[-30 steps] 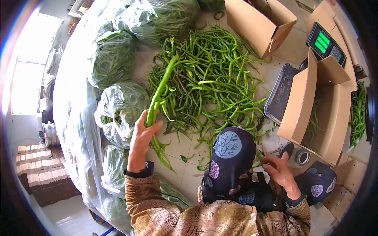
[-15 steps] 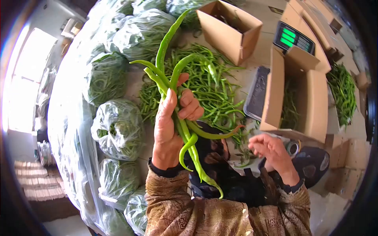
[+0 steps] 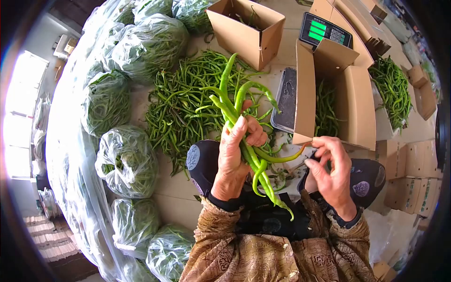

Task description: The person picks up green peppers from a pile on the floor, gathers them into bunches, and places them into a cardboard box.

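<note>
A small bunch of long green peppers (image 3: 229, 109) is held in my left hand (image 3: 233, 155), with stems and tips fanning out above and below the fist. One pepper in the bunch curves right and ends in a reddish-brown tip. Beside that tip is my right hand (image 3: 332, 174), its fingers bent and its thumb apart from the index finger; whether the fingertips touch the tip is unclear. Behind my left hand a large heap of green peppers (image 3: 183, 103) lies on the floor.
Plastic bags of peppers (image 3: 127, 162) line the left side. An open carton (image 3: 305, 94) with peppers stands at the right, near a scale display (image 3: 326, 31) lit green. Another carton (image 3: 244, 37) is at the top. More peppers (image 3: 392, 91) lie far right.
The view has shifted, and my left hand with the bunch appears farther right. My right hand has come up close to the reddish-brown pepper tip.
</note>
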Motion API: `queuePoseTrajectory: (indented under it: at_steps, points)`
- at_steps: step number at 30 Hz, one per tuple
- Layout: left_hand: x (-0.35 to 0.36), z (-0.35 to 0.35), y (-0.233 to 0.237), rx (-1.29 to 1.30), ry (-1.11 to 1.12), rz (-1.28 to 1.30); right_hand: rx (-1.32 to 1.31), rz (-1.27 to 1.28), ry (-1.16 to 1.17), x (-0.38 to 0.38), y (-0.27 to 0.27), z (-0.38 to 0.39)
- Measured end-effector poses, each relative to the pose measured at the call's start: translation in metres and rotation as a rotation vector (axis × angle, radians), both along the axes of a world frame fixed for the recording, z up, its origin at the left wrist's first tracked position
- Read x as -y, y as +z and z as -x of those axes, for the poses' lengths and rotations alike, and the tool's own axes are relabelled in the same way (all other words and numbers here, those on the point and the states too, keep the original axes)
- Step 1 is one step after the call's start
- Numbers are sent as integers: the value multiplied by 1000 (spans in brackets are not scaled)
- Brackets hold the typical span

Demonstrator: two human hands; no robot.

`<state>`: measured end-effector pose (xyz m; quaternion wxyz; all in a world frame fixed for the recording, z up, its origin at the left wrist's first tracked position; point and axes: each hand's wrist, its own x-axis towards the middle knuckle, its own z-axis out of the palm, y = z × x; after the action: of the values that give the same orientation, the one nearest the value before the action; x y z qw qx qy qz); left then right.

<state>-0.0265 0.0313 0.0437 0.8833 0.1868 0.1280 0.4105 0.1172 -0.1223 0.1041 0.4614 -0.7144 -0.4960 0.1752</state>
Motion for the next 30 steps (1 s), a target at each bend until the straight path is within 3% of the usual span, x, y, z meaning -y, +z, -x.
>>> queuePoseTrajectory:
  at_steps: [1, 3, 6, 9, 10, 13, 15, 16, 20, 23, 28, 30]
  points:
    - [1, -1, -1, -9, 9, 13, 231, -54, -6, -3, 5, 4]
    - [1, -2, -5, 8, -8, -2, 445, -54, 45, -6, 11, 8]
    - [4, -6, -8, -1, -14, -16, 380, -59, 164, -10, 6, 5]
    - [10, -13, -14, -36, -14, -19, 179, -33, 215, -17, -5, 14]
    - [11, -15, -17, -62, -16, -33, -4, 145, 205, -16, -1, 19]
    - [16, -17, -22, -193, -23, -79, 18, 375, 234, -28, -5, 18]
    - [17, -19, -24, -241, -48, -83, -234, 436, 246, -34, -15, 11]
    - [17, -17, -22, -283, -76, -92, -401, 448, 216, -37, -16, 10]
    - [25, -19, -24, -367, -73, -140, -261, 371, 191, -40, -23, 14]
    - [28, -22, -33, -419, -58, -177, -310, 415, 202, -39, -28, 11]
    - [24, -19, -26, -317, -79, -132, -891, 379, 215, -33, -21, -7]
    - [28, -25, -25, -397, 4, -82, -975, 310, 179, -30, -17, -16]
